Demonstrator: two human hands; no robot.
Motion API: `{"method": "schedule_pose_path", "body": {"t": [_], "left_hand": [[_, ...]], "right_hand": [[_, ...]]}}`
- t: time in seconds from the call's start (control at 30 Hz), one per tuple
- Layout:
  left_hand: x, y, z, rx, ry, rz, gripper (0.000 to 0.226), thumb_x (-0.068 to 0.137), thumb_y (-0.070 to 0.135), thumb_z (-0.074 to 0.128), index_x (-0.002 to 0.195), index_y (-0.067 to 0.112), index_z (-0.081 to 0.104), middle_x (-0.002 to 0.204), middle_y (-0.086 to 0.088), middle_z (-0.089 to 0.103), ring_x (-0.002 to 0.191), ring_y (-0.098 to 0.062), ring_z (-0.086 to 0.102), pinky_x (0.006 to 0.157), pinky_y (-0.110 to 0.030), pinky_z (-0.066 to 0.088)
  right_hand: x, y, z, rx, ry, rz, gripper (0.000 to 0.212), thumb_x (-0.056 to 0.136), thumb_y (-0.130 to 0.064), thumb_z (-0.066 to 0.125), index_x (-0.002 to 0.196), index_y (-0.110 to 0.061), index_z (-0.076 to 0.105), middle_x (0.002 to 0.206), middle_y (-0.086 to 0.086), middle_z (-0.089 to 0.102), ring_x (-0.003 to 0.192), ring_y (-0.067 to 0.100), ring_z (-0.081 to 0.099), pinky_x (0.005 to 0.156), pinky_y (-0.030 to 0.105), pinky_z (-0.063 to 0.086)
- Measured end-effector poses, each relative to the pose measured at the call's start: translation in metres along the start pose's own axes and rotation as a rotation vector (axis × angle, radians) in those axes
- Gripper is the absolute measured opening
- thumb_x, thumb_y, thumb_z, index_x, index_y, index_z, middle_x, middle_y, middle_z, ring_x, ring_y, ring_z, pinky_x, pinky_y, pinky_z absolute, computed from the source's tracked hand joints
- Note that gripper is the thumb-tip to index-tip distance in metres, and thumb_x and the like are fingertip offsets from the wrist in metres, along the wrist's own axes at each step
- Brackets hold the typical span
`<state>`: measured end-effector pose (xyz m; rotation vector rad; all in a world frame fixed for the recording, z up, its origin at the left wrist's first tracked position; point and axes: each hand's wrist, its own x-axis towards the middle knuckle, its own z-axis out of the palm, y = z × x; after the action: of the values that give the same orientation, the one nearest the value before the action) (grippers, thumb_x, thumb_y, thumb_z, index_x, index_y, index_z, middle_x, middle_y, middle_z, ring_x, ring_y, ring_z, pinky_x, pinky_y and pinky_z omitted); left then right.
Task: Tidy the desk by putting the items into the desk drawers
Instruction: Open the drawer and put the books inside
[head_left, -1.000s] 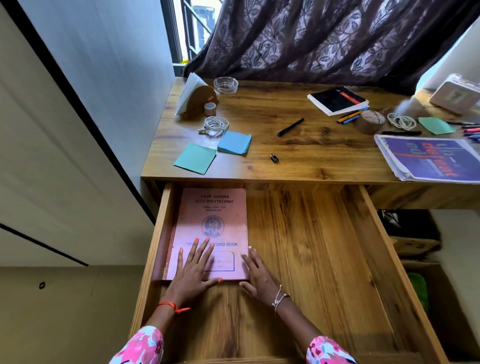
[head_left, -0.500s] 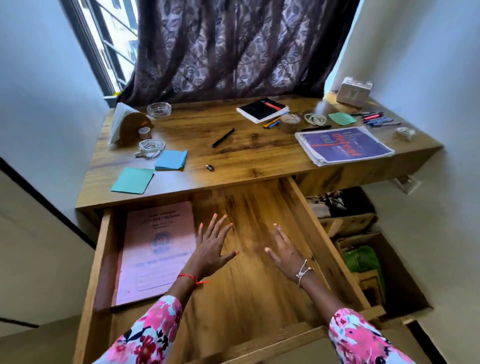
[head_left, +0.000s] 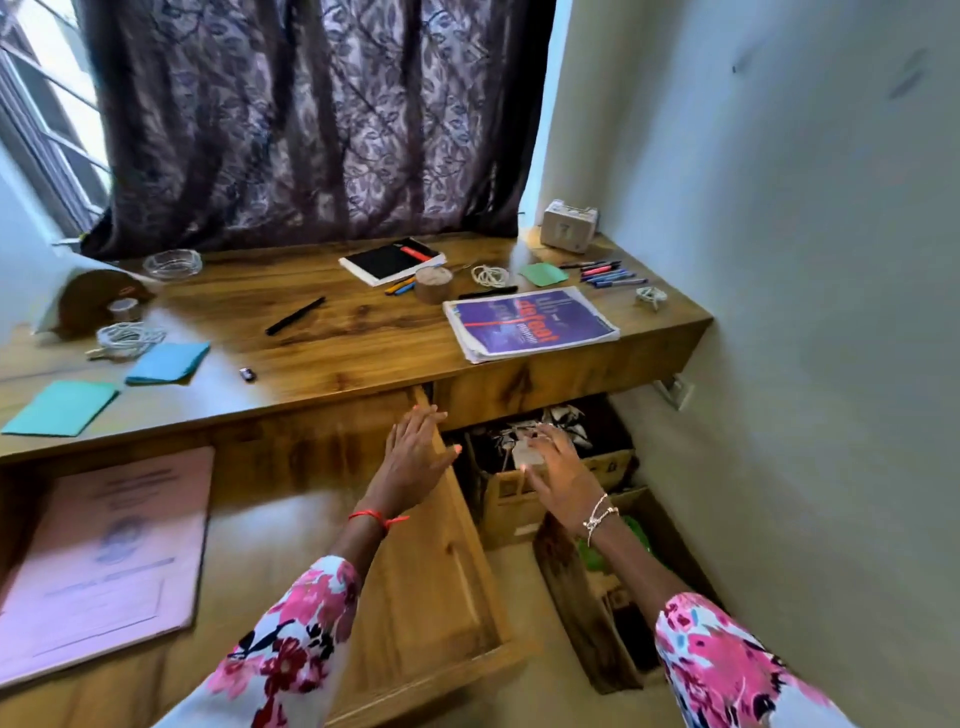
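wooden desk (head_left: 363, 332), pink book (head_left: 104, 561) in open drawer (head_left: 441, 571), left hand (head_left: 415, 457), right hand (head_left: 558, 478), fingers spread, holding nothing

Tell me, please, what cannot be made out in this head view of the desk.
- Head view: pink record book in the drawer: print smeared by motion blur; left edge cut off by the frame.
- Head view: small dark item on the desk: too small to identify.
- Head view: cardboard box under the desk: contents partly hidden by the right hand and shadow.

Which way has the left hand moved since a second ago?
Yes: the left hand went rightward, off the pink record book, to the drawer's right wall.
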<state>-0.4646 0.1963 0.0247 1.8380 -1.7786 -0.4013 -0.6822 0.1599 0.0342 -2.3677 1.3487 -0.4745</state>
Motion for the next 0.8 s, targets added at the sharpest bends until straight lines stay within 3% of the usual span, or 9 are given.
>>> {"method": "schedule_pose_path", "body": {"t": [0.23,0.37,0.57,0.8], "left_hand": [[0.041,0.047,0.022,-0.16,0.002,-0.079,0.047,0.094,0.021,0.052,0.135,0.002,0.04,0.14,-0.015,0.042,0.131,-0.025,0.036,0.109,-0.027,0.025],[0.075,0.052,0.03,-0.204,0.001,-0.173,0.048,0.095,0.023,0.051,0.137,0.004,0.039,0.142,-0.014,0.041,0.132,-0.025,0.037,0.111,-0.032,0.027],[0.153,0.046,0.048,-0.259,0.154,-0.319,0.038,0.093,0.018,0.054,0.127,0.001,0.049,0.131,-0.02,0.052,0.122,-0.031,0.046,0.097,-0.028,0.032],[0.241,0.013,0.068,-0.282,0.159,-0.587,0.039,0.094,0.022,0.051,0.123,-0.005,0.046,0.128,-0.026,0.049,0.12,-0.038,0.045,0.099,-0.04,0.037]], "right_hand": [[0.014,0.069,-0.032,0.072,0.063,0.083,0.036,0.095,-0.021,0.047,0.126,-0.002,0.048,0.14,0.014,0.034,0.132,0.024,0.033,0.106,0.036,0.039],[0.044,0.098,-0.037,0.06,0.049,0.111,0.035,0.094,-0.021,0.048,0.123,0.0,0.05,0.136,0.017,0.039,0.129,0.027,0.035,0.107,0.03,0.029],[0.118,0.138,-0.051,0.068,0.036,0.121,0.028,0.092,-0.018,0.051,0.112,0.002,0.055,0.121,0.018,0.047,0.115,0.031,0.044,0.101,0.033,0.034],[0.213,0.175,-0.069,-0.092,0.064,0.158,0.037,0.094,-0.026,0.047,0.122,-0.002,0.05,0.132,0.019,0.044,0.121,0.035,0.04,0.101,0.04,0.036]]}}
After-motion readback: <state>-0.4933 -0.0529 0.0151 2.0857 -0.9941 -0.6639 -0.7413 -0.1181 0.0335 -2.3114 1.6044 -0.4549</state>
